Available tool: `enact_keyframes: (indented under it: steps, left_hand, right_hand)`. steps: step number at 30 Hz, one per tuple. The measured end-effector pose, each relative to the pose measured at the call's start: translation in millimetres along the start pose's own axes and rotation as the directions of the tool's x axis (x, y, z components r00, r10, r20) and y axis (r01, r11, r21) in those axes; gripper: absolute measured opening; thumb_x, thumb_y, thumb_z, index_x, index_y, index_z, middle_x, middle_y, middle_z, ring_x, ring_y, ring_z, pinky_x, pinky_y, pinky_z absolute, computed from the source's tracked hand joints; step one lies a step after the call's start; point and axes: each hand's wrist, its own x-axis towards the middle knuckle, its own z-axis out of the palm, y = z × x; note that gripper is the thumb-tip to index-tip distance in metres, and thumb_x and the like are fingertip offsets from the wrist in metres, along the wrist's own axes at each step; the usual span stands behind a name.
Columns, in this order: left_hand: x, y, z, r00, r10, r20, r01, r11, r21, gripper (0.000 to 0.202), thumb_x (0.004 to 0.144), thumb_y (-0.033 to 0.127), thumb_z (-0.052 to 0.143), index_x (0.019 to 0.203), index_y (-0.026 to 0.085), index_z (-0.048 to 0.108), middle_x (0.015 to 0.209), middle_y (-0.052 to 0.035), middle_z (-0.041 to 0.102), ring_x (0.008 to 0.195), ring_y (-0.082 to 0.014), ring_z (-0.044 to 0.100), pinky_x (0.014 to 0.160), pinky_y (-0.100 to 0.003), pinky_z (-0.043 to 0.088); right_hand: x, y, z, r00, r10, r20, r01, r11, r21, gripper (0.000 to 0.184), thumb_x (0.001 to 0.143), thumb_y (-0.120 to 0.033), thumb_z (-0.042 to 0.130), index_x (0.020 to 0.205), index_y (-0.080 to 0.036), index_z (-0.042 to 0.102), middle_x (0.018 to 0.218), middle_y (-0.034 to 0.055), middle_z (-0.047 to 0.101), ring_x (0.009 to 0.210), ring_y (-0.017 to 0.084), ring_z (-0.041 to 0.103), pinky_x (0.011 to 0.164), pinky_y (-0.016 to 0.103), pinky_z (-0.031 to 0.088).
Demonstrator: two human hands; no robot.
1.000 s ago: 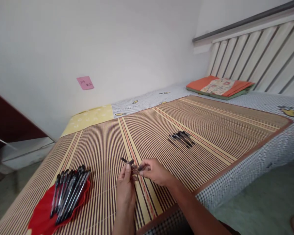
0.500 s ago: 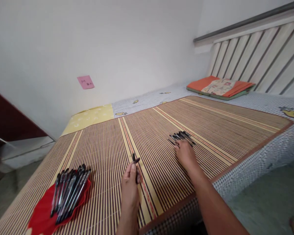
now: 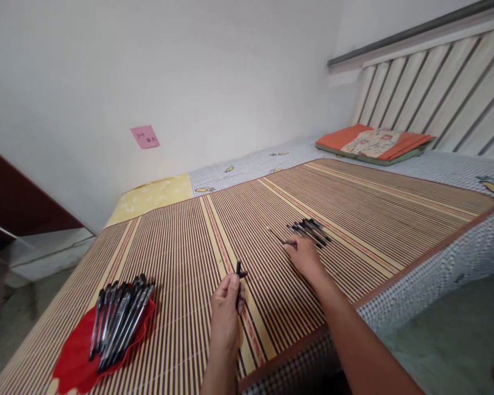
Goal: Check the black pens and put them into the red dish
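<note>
My left hand is closed around short black pen parts that look like caps. One piece points up past the thumb and another sticks out to the right. Between the thumb and fingers of my right hand is a thin dark stick with a pale tip, which looks like a pen refill. Just beyond that hand lies a small pile of black pen pieces. To the left, a bundle of clear pens with black ends rests on a red scalloped cloth or plate.
A striped bamboo mat covers the bed, over a checked sheet. A folded orange and floral cloth lies at the far right by the slatted headboard. A pink note is stuck to the wall.
My right hand has drawn left and slightly back from the pile, with the thin stick now between its fingers. My left hand has shifted a little right, still holding the black pieces.
</note>
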Motion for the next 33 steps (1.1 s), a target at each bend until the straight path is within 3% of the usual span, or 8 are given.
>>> enact_keyframes:
  steps: [4,7,9,12,17,23,28,33]
  left_hand:
    - [-1.6,0.7,3.1,1.0,-0.016,-0.015,0.016,1.0,-0.015,0.048,0.069,0.058,0.08,0.092,0.017,0.073,0.062,0.0041,0.045,0.054,-0.0077,0.039,0.046,-0.016,0.03]
    - [-2.1,1.6,4.6,1.0,-0.029,-0.011,0.029,0.999,-0.03,0.048,0.067,0.058,0.081,0.09,0.017,0.073,0.061,0.0047,0.044,0.053,-0.0072,0.038,0.045,-0.015,0.029]
    - [-1.9,2.3,5.0,1.0,-0.025,0.011,0.026,0.999,-0.026,0.046,0.068,0.058,0.08,0.088,0.017,0.073,0.06,0.0051,0.044,0.051,-0.0069,0.035,0.045,-0.016,0.028]
    - [-1.8,3.1,5.1,0.999,-0.003,0.037,0.003,1.0,-0.002,0.043,0.071,0.056,0.079,0.086,0.016,0.072,0.059,0.0052,0.043,0.05,-0.0072,0.032,0.045,-0.017,0.026]
    - [-3.9,3.6,4.8,0.994,0.004,0.108,-0.014,0.995,0.098,0.038,0.081,0.052,0.072,0.094,0.016,0.074,0.06,0.005,0.041,0.053,-0.0085,0.032,0.048,-0.019,0.027]
    - [-5.4,1.4,9.1,0.991,0.033,0.128,-0.038,0.999,0.038,0.033,0.079,0.047,0.076,0.09,0.016,0.076,0.061,0.0044,0.041,0.055,-0.0082,0.033,0.048,-0.018,0.026]
    - [-5.4,0.8,10.3,0.991,-0.008,0.131,0.008,1.0,0.003,0.037,0.076,0.049,0.078,0.091,0.016,0.075,0.06,0.0053,0.039,0.055,-0.0075,0.033,0.049,-0.017,0.026]
    - [-5.5,-1.8,7.5,0.987,-0.002,0.16,0.003,1.0,-0.006,0.035,0.08,0.049,0.074,0.093,0.016,0.074,0.061,0.0048,0.042,0.055,-0.0075,0.034,0.049,-0.017,0.026]
  right_hand:
    - [-17.8,-28.2,-0.5,0.993,-0.101,0.054,0.079,0.943,0.324,0.023,0.089,-0.028,0.054,0.101,-0.014,0.067,0.094,0.0076,0.073,0.088,0.018,0.069,0.078,0.027,0.052]
    - [-32.4,-49.1,-2.4,0.983,-0.148,0.113,0.031,0.728,0.685,0.027,0.082,-0.034,0.061,0.101,-0.015,0.067,0.089,0.006,0.072,0.077,0.017,0.067,0.07,0.028,0.053]
    - [-39.3,-60.0,-5.9,0.976,-0.177,0.131,0.005,0.613,0.79,0.027,0.078,-0.036,0.065,0.096,-0.016,0.067,0.084,0.0043,0.07,0.072,0.016,0.065,0.067,0.028,0.051]
    - [-45.2,-71.1,-13.4,0.969,-0.214,0.124,0.016,0.555,0.832,0.023,0.077,-0.035,0.067,0.091,-0.017,0.067,0.084,0.0036,0.07,0.071,0.014,0.064,0.067,0.027,0.051]
    - [-50.3,-79.4,-23.9,0.96,-0.252,0.123,0.032,0.532,0.846,0.018,0.078,-0.032,0.068,0.089,-0.019,0.069,0.084,0.0027,0.07,0.072,0.014,0.064,0.069,0.028,0.051]
    - [-53.6,-80.7,-27.3,0.95,-0.277,0.146,0.021,0.522,0.853,0.013,0.079,-0.029,0.068,0.088,-0.019,0.069,0.076,0.0002,0.067,0.072,0.015,0.064,0.071,0.029,0.051]
    - [-53.5,-80.2,-29.9,0.938,-0.315,0.146,0.045,0.527,0.848,0.01,0.081,-0.028,0.067,0.085,-0.019,0.067,0.076,-0.0004,0.066,0.071,0.014,0.063,0.071,0.029,0.051]
    - [-52.8,-78.9,-32.1,0.932,-0.334,0.144,0.064,0.539,0.84,0.009,0.082,-0.027,0.066,0.084,-0.019,0.066,0.075,-0.001,0.064,0.071,0.013,0.062,0.071,0.028,0.051]
